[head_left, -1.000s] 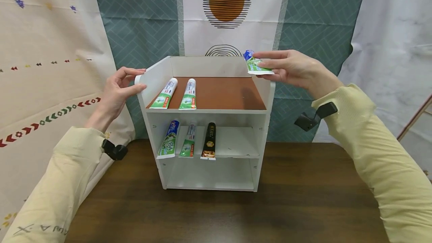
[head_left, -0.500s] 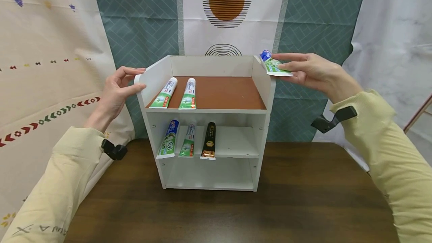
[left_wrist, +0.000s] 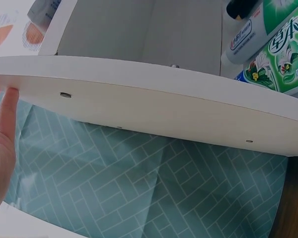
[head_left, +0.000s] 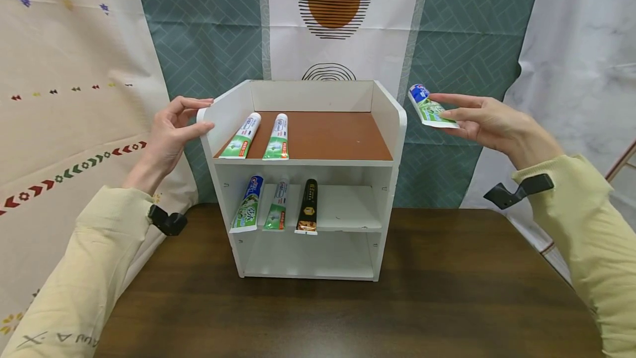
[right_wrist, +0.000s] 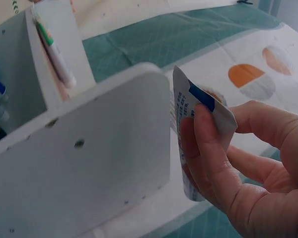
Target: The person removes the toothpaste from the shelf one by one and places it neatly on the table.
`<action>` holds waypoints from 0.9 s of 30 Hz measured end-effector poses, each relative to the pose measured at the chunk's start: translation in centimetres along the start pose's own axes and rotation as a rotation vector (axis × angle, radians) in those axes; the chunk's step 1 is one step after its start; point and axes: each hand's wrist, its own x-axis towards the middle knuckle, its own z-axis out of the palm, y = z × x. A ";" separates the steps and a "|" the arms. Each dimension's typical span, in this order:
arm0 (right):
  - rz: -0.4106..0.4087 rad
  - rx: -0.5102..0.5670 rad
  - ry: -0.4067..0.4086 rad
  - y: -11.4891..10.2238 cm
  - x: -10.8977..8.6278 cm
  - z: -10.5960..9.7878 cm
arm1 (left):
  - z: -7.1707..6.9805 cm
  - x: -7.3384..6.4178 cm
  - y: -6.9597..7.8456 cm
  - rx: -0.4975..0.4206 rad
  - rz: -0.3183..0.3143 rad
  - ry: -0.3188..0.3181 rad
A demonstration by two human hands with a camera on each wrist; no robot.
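My right hand pinches a green-and-white toothpaste tube with a blue cap, held in the air to the right of a small white shelf unit. In the right wrist view the tube's flat white end rises between thumb and fingers. My left hand holds the unit's left side panel near its upper front corner; in the left wrist view, fingertips touch the panel. Two green-and-white tubes lie on the brown top shelf. Below, a blue-capped green tube, a smaller green tube and a black tube lie on the middle shelf.
The unit stands on a dark wooden table before a green patterned cloth with a white strip. A cream cloth hangs at the left and a white marbled one at the right.
My right hand has moved right and slightly down with the toothpaste tube, from over the unit's right corner to beyond its right side. The left hand stays on the panel.
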 end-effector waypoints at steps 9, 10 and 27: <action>0.034 -0.103 -0.023 3.5 0.0 -3.3 | -0.1 -0.2 0.1 -0.008 -0.019 0.016; 0.040 -0.117 -0.029 4.0 0.1 -3.7 | -0.1 -0.2 0.2 -0.015 -0.020 0.020; 0.147 -0.258 0.006 13.0 0.4 -8.4 | 0.1 0.0 -0.2 -0.070 -0.013 0.020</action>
